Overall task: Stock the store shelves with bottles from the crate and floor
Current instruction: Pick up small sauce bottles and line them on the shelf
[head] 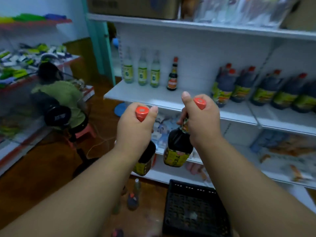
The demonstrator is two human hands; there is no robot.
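Before the white shelf [136, 93], left hand [135, 129] and right hand [201, 120] each grip one dark bottle's neck (two bottles); on the shelf stand three clear bottles [142, 69] and one dark one [172, 76].

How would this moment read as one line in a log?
left hand: holds dark bottle | right hand: holds second bottle | shelf: partly stocked
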